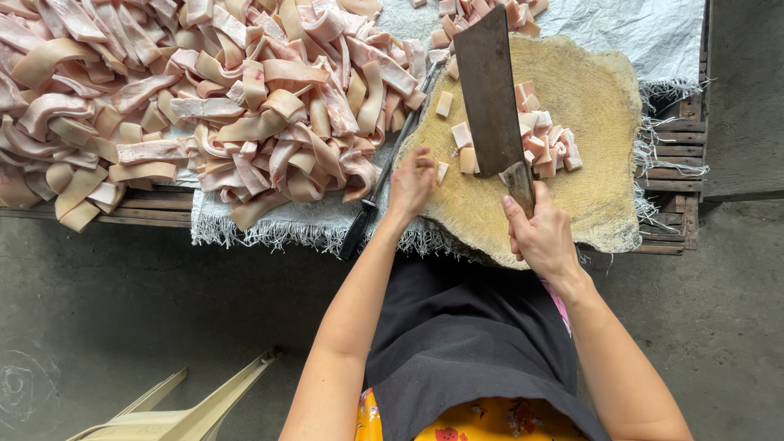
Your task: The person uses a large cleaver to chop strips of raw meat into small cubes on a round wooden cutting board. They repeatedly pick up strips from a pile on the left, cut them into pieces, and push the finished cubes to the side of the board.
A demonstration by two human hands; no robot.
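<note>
My right hand [541,237] grips the wooden handle of a large cleaver [488,90], whose blade lies flat-on across a round wooden chopping block [592,114]. Small cubes of pale pink pork skin [545,139] lie on the block to the right of the blade, a few more to its left. My left hand [411,181] rests at the block's near left edge with fingers curled, touching a small cube [442,171]. A big heap of long pork skin strips [204,90] covers the table to the left.
A second knife with a black handle [384,184] lies on the white woven sheet [637,33] between the heap and the block. More cut cubes [490,12] sit beyond the block. Wooden slats [678,155] show at right. A pale plastic chair [180,412] stands on the concrete floor.
</note>
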